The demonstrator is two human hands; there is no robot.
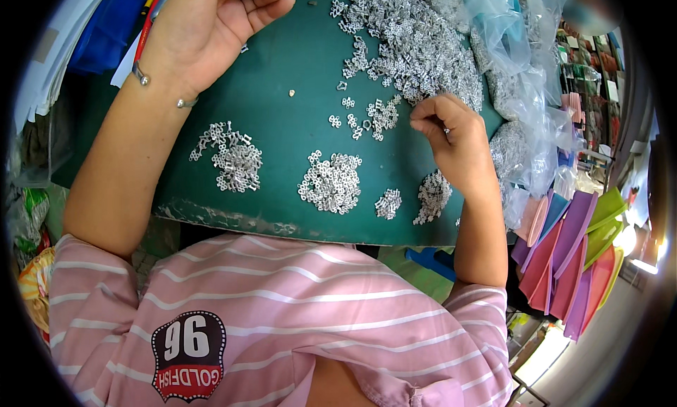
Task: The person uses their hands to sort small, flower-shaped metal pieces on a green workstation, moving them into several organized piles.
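My left hand (206,34) is raised at the upper left, palm showing and fingers loosely bent apart from the palm. The picture's upper edge cuts off its thumb and some fingertips; no held thing shows. At the right, my right hand (457,137) has its thumb and fingertips pinched together beside a large heap of small silver metal pieces (416,44). Anything between those fingertips is too small to make out. A loose cluster of these pieces (382,118) lies just left of it. Nearer me are smaller piles: one at left (238,166), one in the middle (330,183), a tiny one (388,204) and another below my right hand (434,195).
The pieces lie on a green table (282,125) with a worn front edge. Clear plastic bags (525,75) line its right side. Colourful bins (564,255) stand beyond at the right. A blue item and pale sheets (70,51) are at the far left.
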